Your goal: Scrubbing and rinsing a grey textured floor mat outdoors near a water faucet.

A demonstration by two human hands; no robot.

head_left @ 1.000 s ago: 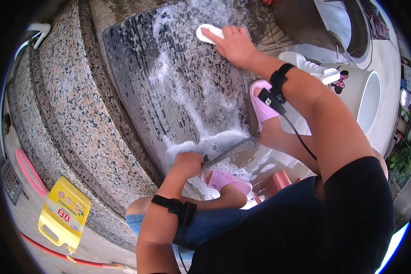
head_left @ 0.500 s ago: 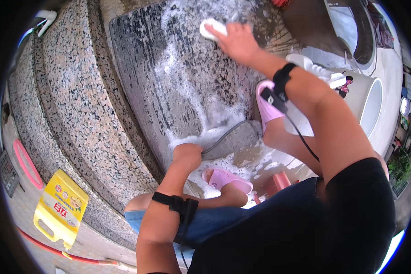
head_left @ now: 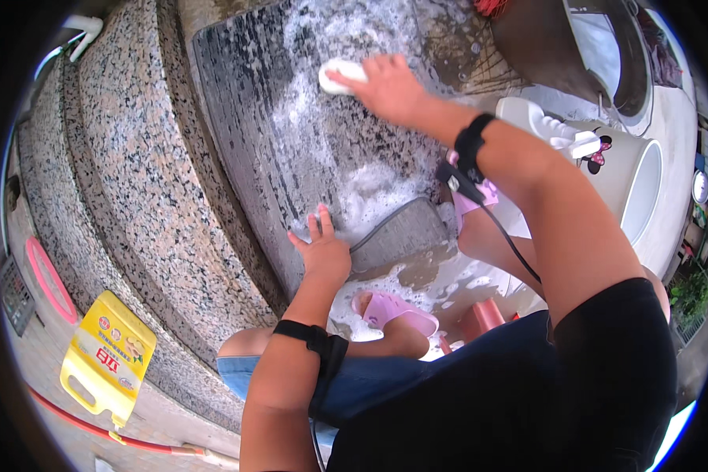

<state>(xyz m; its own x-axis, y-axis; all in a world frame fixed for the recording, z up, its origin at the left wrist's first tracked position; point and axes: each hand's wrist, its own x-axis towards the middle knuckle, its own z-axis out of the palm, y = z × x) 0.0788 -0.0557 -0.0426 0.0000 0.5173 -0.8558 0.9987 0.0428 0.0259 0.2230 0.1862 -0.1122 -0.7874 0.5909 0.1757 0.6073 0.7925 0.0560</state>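
Head view: your right hand (head_left: pixel 389 88) grips a white oval brush (head_left: pixel 335 79) on the foamy dark mat (head_left: pixel 252 126).
Your left hand (head_left: pixel 325 256) has its fingers spread, holding nothing, near the mat's folded flap (head_left: pixel 407 236). Mostly foam-free mat separates brush from left edge, which runs close along the granite step (head_left: pixel 141 126); a white shoe (head_left: pixel 536 119) and bucket (head_left: pixel 623 185) crowd the right.

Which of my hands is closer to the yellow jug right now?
Left. Your left hand is at the near end of the dark mat, across the stone steps from the yellow jug; your right hand is farther off, up the mat, holding a white scrubber.
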